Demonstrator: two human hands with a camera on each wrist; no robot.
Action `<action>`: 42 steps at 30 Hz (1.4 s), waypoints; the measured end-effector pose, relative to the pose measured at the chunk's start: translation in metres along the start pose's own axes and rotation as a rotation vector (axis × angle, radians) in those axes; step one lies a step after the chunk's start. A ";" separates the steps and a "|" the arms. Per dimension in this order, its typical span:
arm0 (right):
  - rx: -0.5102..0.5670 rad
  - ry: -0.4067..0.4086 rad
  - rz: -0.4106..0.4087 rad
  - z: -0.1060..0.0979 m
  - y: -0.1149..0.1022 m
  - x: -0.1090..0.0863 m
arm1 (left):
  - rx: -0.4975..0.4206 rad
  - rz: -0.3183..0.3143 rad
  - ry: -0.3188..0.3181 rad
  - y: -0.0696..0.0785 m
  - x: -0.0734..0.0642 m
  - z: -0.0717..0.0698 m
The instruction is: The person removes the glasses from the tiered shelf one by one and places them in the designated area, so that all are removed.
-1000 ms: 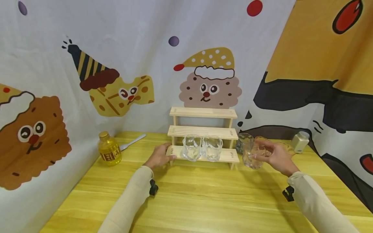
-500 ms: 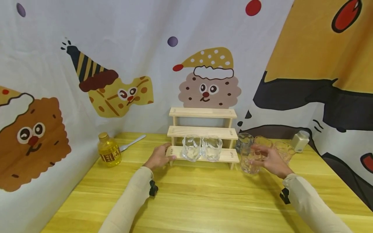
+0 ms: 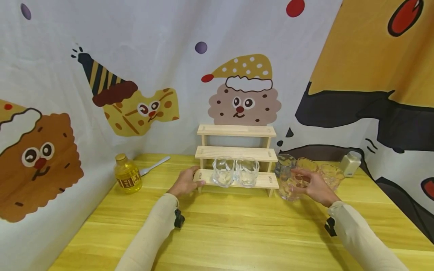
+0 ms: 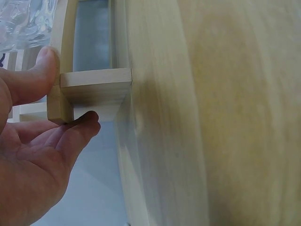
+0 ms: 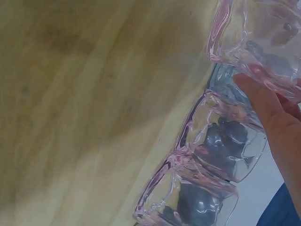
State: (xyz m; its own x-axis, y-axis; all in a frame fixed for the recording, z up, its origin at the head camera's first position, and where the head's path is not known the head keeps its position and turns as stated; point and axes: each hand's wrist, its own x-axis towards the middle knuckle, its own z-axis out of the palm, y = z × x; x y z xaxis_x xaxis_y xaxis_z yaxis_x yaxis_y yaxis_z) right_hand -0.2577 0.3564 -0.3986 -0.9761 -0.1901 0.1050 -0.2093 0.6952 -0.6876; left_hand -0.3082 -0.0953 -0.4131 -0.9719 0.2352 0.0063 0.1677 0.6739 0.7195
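My left hand [image 3: 184,182] grips the left end of the lowest step of a three-tier wooden display stand [image 3: 235,153]. In the left wrist view the thumb [image 4: 44,70] lies on top and the fingers are underneath. Two clear wavy glasses stand side by side on that step, a left glass [image 3: 223,173] and a right glass [image 3: 246,173]. Beside the stand's right end, my right hand [image 3: 317,186] holds a pinkish wavy glass [image 5: 235,33] between thumb and fingers. A bluish glass [image 3: 284,162] and two more pinkish glasses [image 5: 221,134] stand behind and beside it.
A bottle of yellow oil [image 3: 128,177] stands at the left, with a pale utensil handle [image 3: 157,165] lying behind it. At the back right is a small white-filled jar [image 3: 350,165]. A printed cloth [image 3: 162,34] hangs behind the wooden table [image 3: 217,233].
My right hand has moved slightly left and toward me with the pinkish glass, uncovering other glasses behind. Over the last half second it has hardly shifted. My left hand stays on the stand.
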 end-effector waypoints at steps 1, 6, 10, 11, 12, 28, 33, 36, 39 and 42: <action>-0.004 -0.001 0.003 0.000 -0.001 0.000 | 0.004 0.005 0.000 0.000 0.000 0.000; -0.087 0.003 -0.040 -0.001 -0.005 0.004 | -0.004 0.008 -0.001 0.000 0.001 -0.001; -0.164 -0.002 -0.084 -0.001 -0.012 0.005 | 0.010 0.011 0.005 -0.003 0.003 -0.001; -0.183 -0.002 -0.087 -0.001 -0.014 0.005 | 0.017 0.014 0.005 -0.003 0.003 -0.001; -0.203 0.000 -0.088 -0.001 -0.018 0.005 | 0.013 0.015 0.004 -0.003 0.003 -0.001; -0.195 0.185 -0.263 0.043 -0.081 0.005 | -0.018 -0.019 -0.007 -0.004 0.001 0.003; -0.036 0.128 -0.194 0.062 -0.090 0.015 | -0.020 -0.024 -0.009 -0.006 0.002 0.003; 0.065 0.098 -0.132 0.070 -0.094 0.021 | -0.020 -0.018 -0.009 -0.005 0.002 0.003; 0.172 0.079 -0.073 0.078 -0.098 0.028 | -0.019 -0.009 -0.006 -0.005 0.001 0.002; 0.246 0.073 -0.030 0.084 -0.101 0.034 | -0.024 -0.003 -0.006 -0.004 0.001 0.002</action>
State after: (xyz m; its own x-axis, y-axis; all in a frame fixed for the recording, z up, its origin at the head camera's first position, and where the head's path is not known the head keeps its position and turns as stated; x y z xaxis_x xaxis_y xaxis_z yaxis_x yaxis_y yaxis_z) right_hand -0.2649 0.2210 -0.3859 -0.9731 -0.1517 0.1733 -0.2267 0.4985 -0.8367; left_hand -0.3099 -0.0962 -0.4171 -0.9715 0.2372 0.0001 0.1607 0.6576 0.7360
